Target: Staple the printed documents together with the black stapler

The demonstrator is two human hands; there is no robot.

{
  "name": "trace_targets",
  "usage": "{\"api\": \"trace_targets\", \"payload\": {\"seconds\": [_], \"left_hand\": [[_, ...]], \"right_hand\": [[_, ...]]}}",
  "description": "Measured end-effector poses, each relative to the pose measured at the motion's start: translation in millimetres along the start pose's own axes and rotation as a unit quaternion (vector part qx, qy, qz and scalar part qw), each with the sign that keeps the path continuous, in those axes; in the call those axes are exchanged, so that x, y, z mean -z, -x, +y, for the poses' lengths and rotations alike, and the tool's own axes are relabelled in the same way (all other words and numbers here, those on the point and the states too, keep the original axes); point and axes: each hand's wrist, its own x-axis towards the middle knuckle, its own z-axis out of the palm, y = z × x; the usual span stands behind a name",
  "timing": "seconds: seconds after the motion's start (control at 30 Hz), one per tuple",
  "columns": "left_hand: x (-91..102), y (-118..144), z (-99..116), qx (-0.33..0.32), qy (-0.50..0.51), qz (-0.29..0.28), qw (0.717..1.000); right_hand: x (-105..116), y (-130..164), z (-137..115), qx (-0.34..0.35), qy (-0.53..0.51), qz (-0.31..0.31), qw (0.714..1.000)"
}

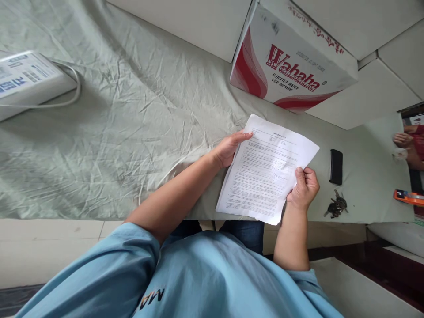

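Between my two hands I hold a printed sheet of paper point(261, 172), tilted and slightly curled, over the near edge of the cloth-covered table. My left hand point(229, 148) grips its upper left edge, thumb on top of the print and the other fingers behind. On the right edge, my right hand point(304, 187) pinches the paper between thumb and curled fingers. Lines of small text fill the page, too fine to read. Whether more sheets lie beneath it I cannot tell.
A black phone point(336, 166) and a bunch of keys point(336, 206) lie right of the paper. Behind stands a Wahaha water carton point(281, 66). A white box point(29, 81) with a cable is far left. At the right edge are another person's hand point(403, 139) and an orange tool point(409, 197).
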Motion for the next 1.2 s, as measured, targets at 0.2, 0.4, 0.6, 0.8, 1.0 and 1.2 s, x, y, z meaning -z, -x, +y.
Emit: {"api": "trace_targets", "payload": {"seconds": [0.2, 0.4, 0.6, 0.8, 1.0, 1.2], "left_hand": [[0.7, 1.7, -1.2, -0.002, 0.020, 0.003, 1.000], [-0.1, 0.6, -2.6, -0.004, 0.014, 0.012, 1.000], [2.4, 0.3, -3.2, 0.004, 0.014, 0.005, 1.000], [3.9, 0.8, 0.8, -0.004, 0.013, -0.011, 1.000], [12.1, -3.3, 6.8, -0.053, 0.019, 0.013, 0.998], [13.2, -8.2, -0.2, -0.127, -0.003, 0.020, 0.992]], "right_hand": [[-4.5, 3.6, 0.9, -0.017, 0.000, -0.010, 1.000], [-4.8, 4.4, 2.4, -0.019, -0.003, -0.007, 1.000], [-2.4, 0.9, 10.8, 0.009, 0.026, -0.031, 0.999], [12.2, 3.7, 5.7, -0.085, -0.041, -0.139, 0.986], [50.3, 41.8, -0.2, -0.234, -0.108, -0.188, 0.948], [34.5, 90.1, -6.8, -0.279, -0.164, -0.184, 0.928]]}}
